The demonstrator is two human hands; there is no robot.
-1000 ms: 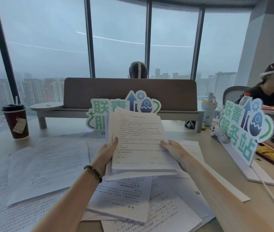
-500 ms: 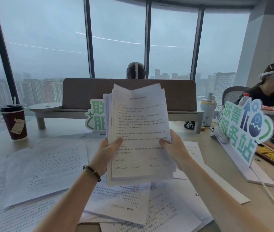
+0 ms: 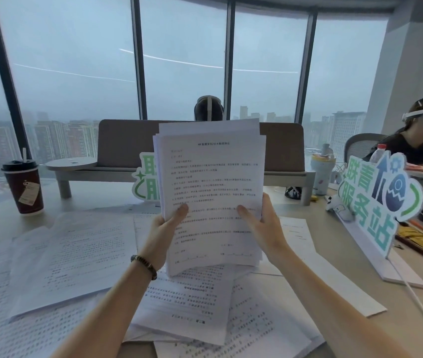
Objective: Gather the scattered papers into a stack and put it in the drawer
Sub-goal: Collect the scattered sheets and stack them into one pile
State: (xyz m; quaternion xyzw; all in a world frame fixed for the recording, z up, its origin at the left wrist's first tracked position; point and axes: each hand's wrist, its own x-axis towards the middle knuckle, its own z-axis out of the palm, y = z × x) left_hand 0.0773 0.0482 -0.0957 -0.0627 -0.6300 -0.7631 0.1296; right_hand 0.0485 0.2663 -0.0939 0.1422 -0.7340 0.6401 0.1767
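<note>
1. Head view: the left hand (image 3: 165, 229) and right hand (image 3: 263, 227) each grip a side of the stack (image 3: 210, 195), thumbs on the front sheet, holding it upright above the desk (image 3: 334, 257).
2. More printed papers (image 3: 76, 257) lie scattered flat on the desk beneath and left of the stack.
3. A cup (image 3: 23, 186) stands at far left, a sign (image 3: 378, 200) at right.
</note>
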